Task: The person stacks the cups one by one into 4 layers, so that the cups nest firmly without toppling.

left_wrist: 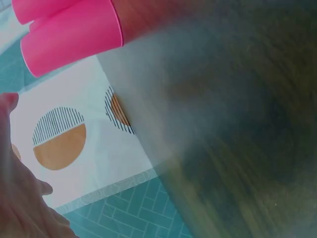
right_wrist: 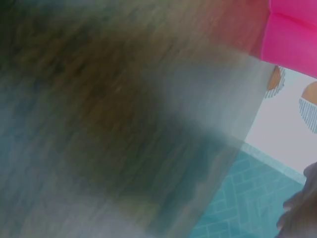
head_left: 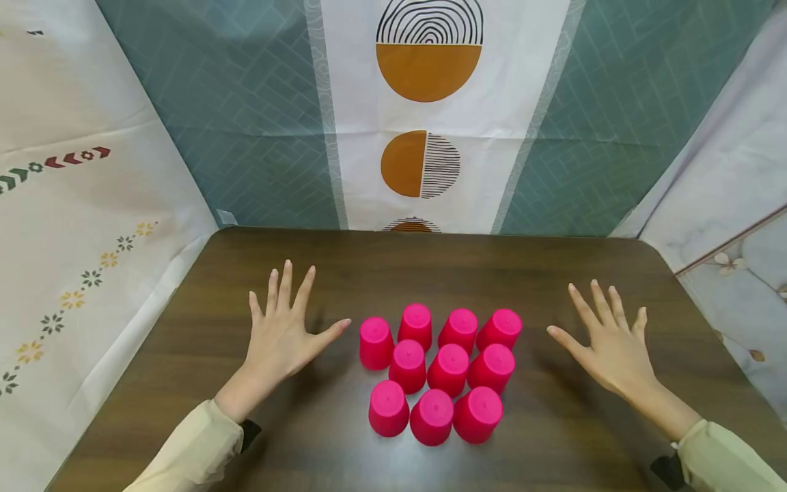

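Observation:
Several bright pink cups [head_left: 447, 370] stand upside down in three rows on the dark wooden table [head_left: 344, 465]. To their left, my left hand [head_left: 279, 338] is held with fingers spread and holds nothing; its thumb points toward the nearest cup [head_left: 376, 344]. On the other side, my right hand [head_left: 609, 352] has its fingers spread too, apart from the cups. The left wrist view catches part of the left hand [left_wrist: 25, 188] and pink cups [left_wrist: 74, 37] at the top. In the right wrist view a bit of the right hand [right_wrist: 302, 208] and a cup [right_wrist: 292, 42] show at the edge.
A patterned cloth [head_left: 246, 123] with orange and striped circles hangs behind the table's far edge. Light cloths flank it, one with a flower pattern [head_left: 74, 299] at the left, another [head_left: 732, 205] at the right. Bare wood lies around the cups.

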Action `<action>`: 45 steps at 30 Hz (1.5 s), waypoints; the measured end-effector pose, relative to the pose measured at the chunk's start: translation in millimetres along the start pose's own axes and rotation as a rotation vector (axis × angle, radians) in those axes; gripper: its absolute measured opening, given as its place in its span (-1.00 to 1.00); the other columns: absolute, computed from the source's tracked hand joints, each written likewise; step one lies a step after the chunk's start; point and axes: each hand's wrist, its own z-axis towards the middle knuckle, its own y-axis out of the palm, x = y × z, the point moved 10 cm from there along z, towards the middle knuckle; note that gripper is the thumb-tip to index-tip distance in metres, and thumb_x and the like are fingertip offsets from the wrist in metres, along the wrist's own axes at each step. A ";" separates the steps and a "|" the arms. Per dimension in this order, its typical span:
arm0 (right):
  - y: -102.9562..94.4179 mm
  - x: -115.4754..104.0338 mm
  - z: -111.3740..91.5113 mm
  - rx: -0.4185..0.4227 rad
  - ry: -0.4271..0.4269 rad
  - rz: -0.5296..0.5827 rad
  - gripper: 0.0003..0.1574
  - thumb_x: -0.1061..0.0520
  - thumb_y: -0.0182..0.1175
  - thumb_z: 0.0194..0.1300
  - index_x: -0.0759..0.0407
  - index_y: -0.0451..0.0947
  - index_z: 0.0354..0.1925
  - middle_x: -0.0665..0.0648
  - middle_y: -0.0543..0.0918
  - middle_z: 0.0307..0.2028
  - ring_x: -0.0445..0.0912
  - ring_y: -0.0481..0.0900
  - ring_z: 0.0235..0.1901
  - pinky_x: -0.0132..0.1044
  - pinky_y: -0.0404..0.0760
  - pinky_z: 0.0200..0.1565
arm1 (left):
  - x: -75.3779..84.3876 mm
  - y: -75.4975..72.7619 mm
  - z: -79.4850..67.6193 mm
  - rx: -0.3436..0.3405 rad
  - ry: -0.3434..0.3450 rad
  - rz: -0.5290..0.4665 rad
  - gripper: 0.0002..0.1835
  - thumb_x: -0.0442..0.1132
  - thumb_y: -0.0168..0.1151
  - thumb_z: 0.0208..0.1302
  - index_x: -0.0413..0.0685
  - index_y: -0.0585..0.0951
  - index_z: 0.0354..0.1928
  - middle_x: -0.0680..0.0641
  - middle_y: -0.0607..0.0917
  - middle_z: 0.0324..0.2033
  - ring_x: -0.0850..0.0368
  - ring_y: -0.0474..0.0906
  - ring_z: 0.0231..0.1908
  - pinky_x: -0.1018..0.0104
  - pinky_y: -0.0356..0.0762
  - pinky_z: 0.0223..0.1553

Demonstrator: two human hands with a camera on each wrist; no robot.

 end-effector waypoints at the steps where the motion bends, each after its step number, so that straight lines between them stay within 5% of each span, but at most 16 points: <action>1: 0.9 -1.6 0.2 -0.005 -0.016 0.028 0.00 -0.33 0.02 0.26 -0.19 -0.24 0.47 0.24 -0.18 0.45 0.18 -0.40 0.42 0.36 -0.64 0.15 | 0.9 0.5 0.2 0.004 0.006 0.000 0.08 0.55 -0.03 -0.02 0.20 -0.06 0.47 -0.09 -0.24 0.46 -0.20 -0.31 0.43 -0.41 -0.36 0.23; 10: -14.4 -56.4 28.0 -0.060 -0.278 0.301 -0.15 -0.04 0.18 0.26 -0.15 0.05 0.42 0.15 0.14 0.40 0.12 -0.13 0.43 0.26 -0.53 0.26 | 36.7 10.7 0.8 -0.031 0.204 -0.077 -0.06 0.37 0.10 0.08 0.18 0.06 0.44 -0.07 -0.16 0.46 -0.15 -0.30 0.43 -0.20 -0.38 0.33; 16: -8.8 -124.6 45.4 -0.154 -0.463 0.264 -0.08 -0.05 0.32 0.11 -0.03 0.16 0.38 0.14 0.26 0.34 0.12 0.09 0.37 0.27 -0.27 0.30 | 50.1 14.5 9.1 -0.090 0.196 -0.294 -0.25 0.20 0.13 0.20 0.11 0.22 0.38 -0.05 0.09 0.42 -0.11 -0.06 0.41 -0.15 -0.27 0.35; 21: -4.4 -177.2 54.8 -0.259 -0.589 0.248 -0.12 -0.05 0.33 0.10 -0.03 0.22 0.34 0.10 0.30 0.31 0.04 0.22 0.31 0.20 -0.07 0.32 | 62.9 18.1 6.7 -0.206 0.298 -0.339 -0.28 0.10 0.25 0.15 0.12 0.28 0.34 0.01 0.19 0.38 -0.03 0.07 0.38 -0.12 -0.12 0.35; 26: 13.2 -212.1 64.4 -0.391 -0.637 0.223 -0.13 -0.08 0.32 0.11 -0.06 0.24 0.34 0.07 0.34 0.28 0.02 0.33 0.24 0.04 0.36 0.19 | 75.0 22.2 -0.6 -0.340 0.375 -0.388 -0.25 0.01 0.39 0.03 0.16 0.34 0.30 0.08 0.38 0.26 0.09 0.31 0.24 -0.01 0.35 0.17; 30: 28.4 -226.5 66.3 -0.469 -0.652 0.178 -0.15 -0.08 0.33 0.09 -0.06 0.27 0.32 0.07 0.35 0.27 0.01 0.39 0.20 -0.03 0.49 0.08 | 83.5 22.6 -1.1 -0.373 0.403 -0.439 -0.31 -0.08 0.41 0.01 0.09 0.41 0.24 0.08 0.51 0.10 0.16 0.47 0.07 0.16 0.55 -0.03; 34: 35.2 -232.0 64.0 -0.496 -0.648 0.151 -0.20 -0.05 0.36 0.07 -0.05 0.34 0.28 0.09 0.39 0.24 0.02 0.43 0.16 -0.01 0.51 0.05 | 88.3 26.4 0.5 -0.382 0.428 -0.478 -0.41 -0.17 0.41 0.03 0.00 0.46 0.16 0.06 0.57 -0.03 0.21 0.53 -0.08 0.21 0.60 -0.14; 45: 44.5 -240.6 58.9 -0.469 -0.611 0.179 -0.26 0.10 0.39 0.05 0.14 0.38 0.20 0.14 0.51 0.06 0.01 0.56 -0.02 -0.19 0.61 -0.08 | 78.6 40.1 10.3 -0.440 0.392 -0.539 -0.38 -0.19 0.40 0.05 -0.02 0.43 0.19 0.05 0.56 -0.02 0.20 0.52 -0.10 0.19 0.60 -0.14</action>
